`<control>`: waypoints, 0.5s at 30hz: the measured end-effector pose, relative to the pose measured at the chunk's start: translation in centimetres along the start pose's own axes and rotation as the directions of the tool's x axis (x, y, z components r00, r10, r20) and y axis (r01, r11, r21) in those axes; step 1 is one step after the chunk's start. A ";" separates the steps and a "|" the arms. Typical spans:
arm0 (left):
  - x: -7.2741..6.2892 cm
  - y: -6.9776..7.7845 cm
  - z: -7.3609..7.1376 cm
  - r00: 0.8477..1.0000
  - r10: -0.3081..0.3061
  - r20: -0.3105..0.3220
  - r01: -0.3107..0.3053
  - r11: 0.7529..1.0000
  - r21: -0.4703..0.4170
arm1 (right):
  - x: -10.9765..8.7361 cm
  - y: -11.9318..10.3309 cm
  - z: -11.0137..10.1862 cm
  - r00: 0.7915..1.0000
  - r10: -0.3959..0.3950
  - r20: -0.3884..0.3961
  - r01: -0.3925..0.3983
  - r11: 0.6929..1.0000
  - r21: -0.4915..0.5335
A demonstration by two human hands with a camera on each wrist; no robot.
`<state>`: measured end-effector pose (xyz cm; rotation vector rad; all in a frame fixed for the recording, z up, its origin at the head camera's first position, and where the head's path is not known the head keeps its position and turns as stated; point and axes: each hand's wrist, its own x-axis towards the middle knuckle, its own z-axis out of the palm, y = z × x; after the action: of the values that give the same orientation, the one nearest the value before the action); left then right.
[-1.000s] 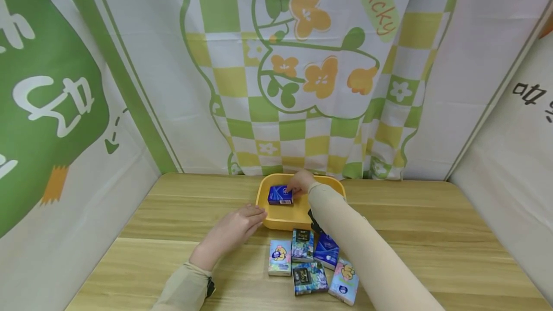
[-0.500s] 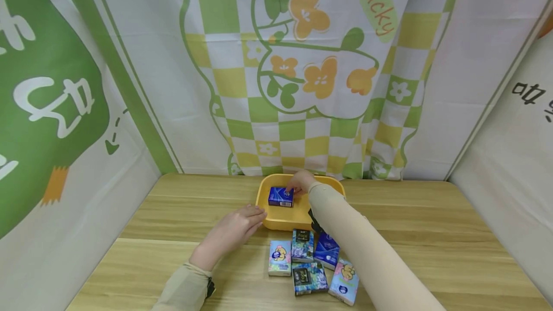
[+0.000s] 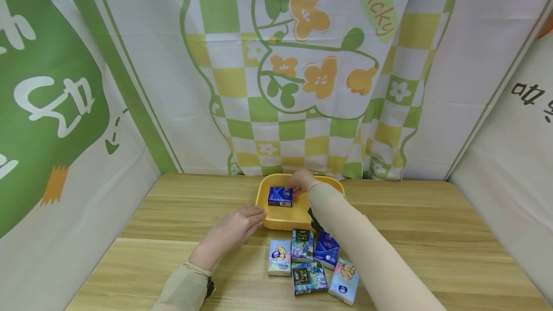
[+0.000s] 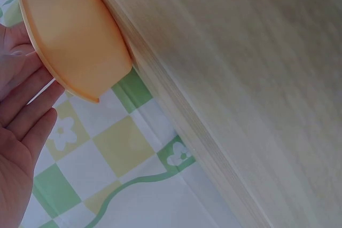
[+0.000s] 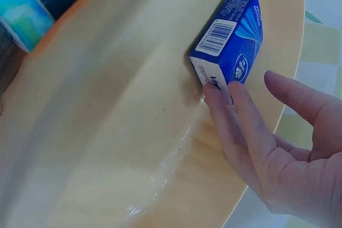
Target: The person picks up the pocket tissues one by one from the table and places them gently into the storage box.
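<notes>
A blue tissue pack (image 3: 280, 197) lies in the left part of a yellow plastic basin (image 3: 285, 223). My right hand (image 3: 301, 182) reaches into the basin. In the right wrist view, the fingertips (image 5: 212, 90) touch the white end of the blue pack (image 5: 227, 41), while the thumb stands apart from it. At the basin's left front corner is my left hand (image 3: 235, 227), its fingers against the rim. The left wrist view has these fingers (image 4: 32, 94) extended along the outside of the basin (image 4: 75, 30).
In front of the basin lie two dark floral tissue packs (image 3: 302, 245) (image 3: 309, 278), two light blue packs with a cartoon figure (image 3: 280, 258) (image 3: 344, 281), and another blue pack (image 3: 327, 251) partly behind my right sleeve. A patterned curtain (image 3: 294, 133) hangs behind the wooden table (image 3: 181, 215).
The blue pack in the basin has shifted very slightly toward me since a second ago. Both hands stay practically where they were.
</notes>
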<state>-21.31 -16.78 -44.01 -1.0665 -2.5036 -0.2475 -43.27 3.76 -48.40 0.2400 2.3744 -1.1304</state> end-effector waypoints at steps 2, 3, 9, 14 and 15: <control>0.0 0.0 0.0 1.000 0.002 -0.002 -0.002 1.000 -0.001 | -4.1 -1.4 -0.4 1.000 0.020 -0.015 -0.020 1.000 0.008; 0.0 0.0 0.0 1.000 0.003 -0.004 -0.003 1.000 -0.002 | -6.0 -2.0 -0.5 0.999 0.030 -0.033 -0.029 1.000 0.008; 0.1 0.0 0.0 1.000 0.007 -0.014 -0.007 1.000 -0.001 | -10.8 -2.8 -1.1 0.998 -0.012 -0.060 0.013 1.000 0.010; 0.0 0.0 0.0 1.000 -0.005 -0.002 0.005 1.000 -0.008 | -11.8 -2.4 -2.0 0.998 -0.051 -0.041 0.049 0.998 -0.036; 0.0 0.0 0.0 1.000 -0.007 0.002 0.007 1.000 -0.009 | -12.0 -2.3 -2.2 0.997 -0.060 -0.039 0.058 0.997 -0.051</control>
<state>-21.28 -16.78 -44.02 -1.0616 -2.5108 -0.2601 -34.58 4.57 -39.62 0.1778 2.4565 -1.1013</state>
